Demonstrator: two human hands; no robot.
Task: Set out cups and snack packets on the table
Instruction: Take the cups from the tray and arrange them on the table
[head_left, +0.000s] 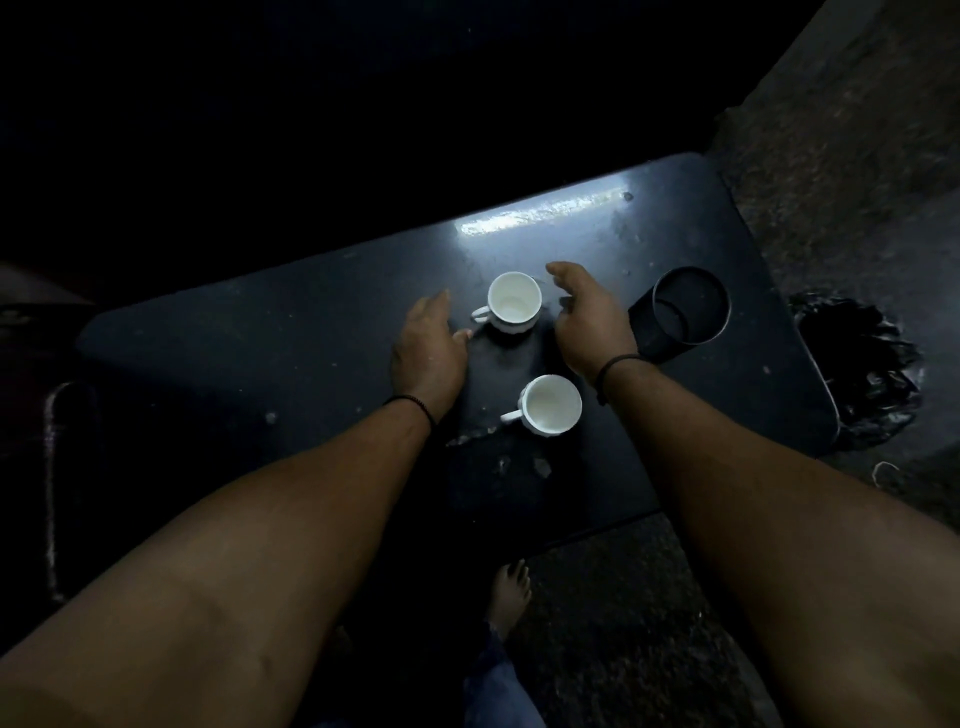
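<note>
Dim light falls on a dark, scuffed, glossy desk (322, 332) with a bright glare streak toward twelve o'clock. Two white ceramic cups with small handles stand upright on it, well apart: the far white cup (514, 302) near the centre, the near white cup (551, 404) at about five o'clock from it, both handles pointing to nine o'clock. The left hand (428, 349) lies at nine o'clock of the far cup, fingers loosely spread, holding nothing, a fingertip just beside the handle. The right hand (587, 317) hovers at three o'clock of that cup, fingers relaxed and empty. A black cylindrical container (680, 312) lies tilted at three o'clock. No snack packets can be made out.
</note>
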